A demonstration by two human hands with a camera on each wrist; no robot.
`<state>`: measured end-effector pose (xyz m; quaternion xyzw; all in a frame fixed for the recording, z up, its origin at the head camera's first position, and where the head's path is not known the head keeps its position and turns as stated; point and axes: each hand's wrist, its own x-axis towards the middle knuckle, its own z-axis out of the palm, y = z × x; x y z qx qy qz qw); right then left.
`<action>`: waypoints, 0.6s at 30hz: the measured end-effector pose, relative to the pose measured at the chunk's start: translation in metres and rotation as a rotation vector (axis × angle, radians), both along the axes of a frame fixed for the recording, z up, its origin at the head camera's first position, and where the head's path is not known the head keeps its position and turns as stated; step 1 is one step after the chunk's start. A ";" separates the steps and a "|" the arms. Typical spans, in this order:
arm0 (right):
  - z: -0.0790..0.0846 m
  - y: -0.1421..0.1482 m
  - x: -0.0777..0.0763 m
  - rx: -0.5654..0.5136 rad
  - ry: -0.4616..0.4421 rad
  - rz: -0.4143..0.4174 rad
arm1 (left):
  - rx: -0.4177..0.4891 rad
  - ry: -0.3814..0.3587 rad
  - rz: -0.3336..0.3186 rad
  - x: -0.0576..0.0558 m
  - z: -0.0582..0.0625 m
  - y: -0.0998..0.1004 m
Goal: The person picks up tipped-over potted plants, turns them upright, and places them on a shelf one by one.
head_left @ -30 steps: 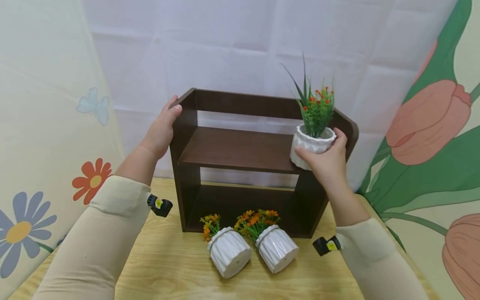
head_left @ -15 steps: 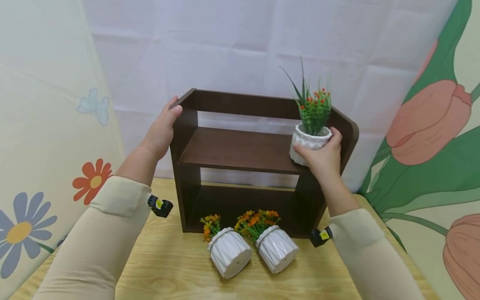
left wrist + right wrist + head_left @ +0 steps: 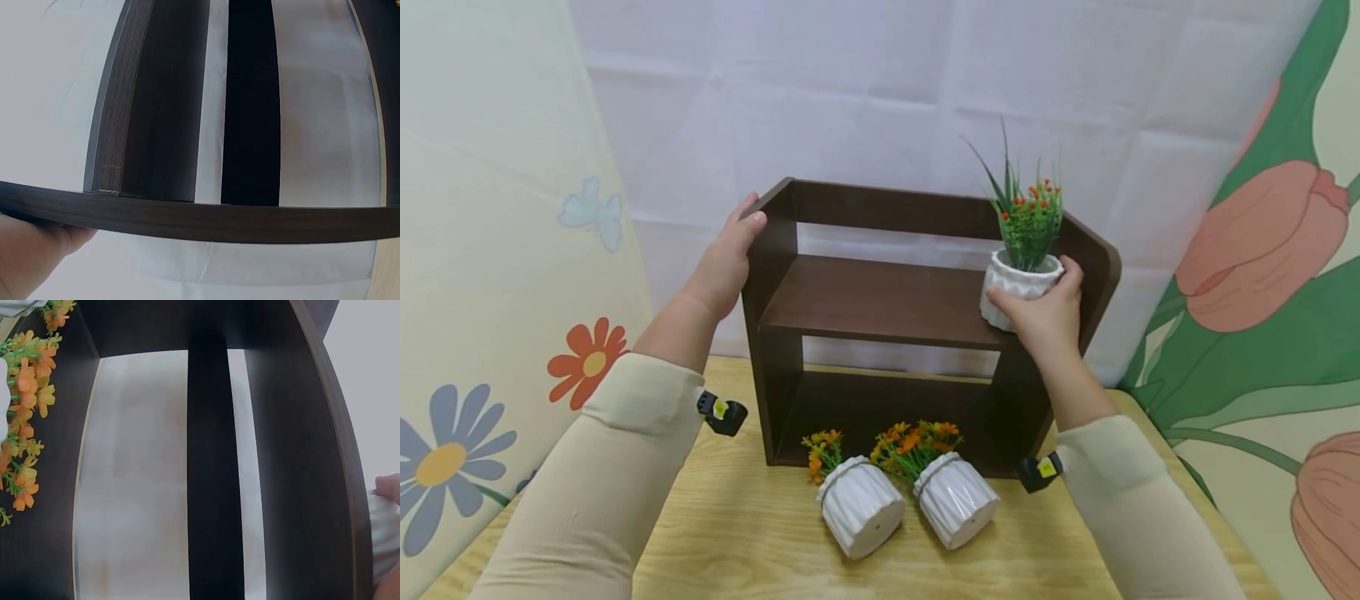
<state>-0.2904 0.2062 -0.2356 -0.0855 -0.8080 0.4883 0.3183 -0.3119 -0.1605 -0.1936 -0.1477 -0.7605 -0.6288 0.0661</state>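
Note:
My right hand (image 3: 1051, 312) grips a white ribbed flowerpot (image 3: 1011, 287) by its side, thumb in front. Green grass blades and small red flowers (image 3: 1032, 212) stand upright in it. The pot is at the right end of the upper board of a dark brown shelf (image 3: 880, 300). In the right wrist view only part of the pot (image 3: 384, 534) shows at the right edge. My left hand (image 3: 718, 262) rests against the outer left side of the shelf, near its top. The left wrist view shows part of this hand (image 3: 31, 250) against the side panel.
Two white pots with orange flowers lie tipped over on the wooden table before the shelf, a left one (image 3: 861, 508) and a right one (image 3: 957, 502). Behind the shelf hangs a white cloth (image 3: 865, 100). Flower-printed panels flank both sides.
The right hand and its pot have shifted slightly left and up onto the upper board, and in the last half second they have stayed nearly still. My left hand keeps its place.

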 end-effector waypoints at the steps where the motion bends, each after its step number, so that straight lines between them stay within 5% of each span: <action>1: 0.000 0.000 0.000 -0.002 0.002 0.001 | -0.002 0.001 0.000 0.000 0.000 0.000; 18: -0.001 0.000 0.001 -0.020 -0.055 0.027 | -0.010 0.007 0.011 -0.001 -0.001 -0.001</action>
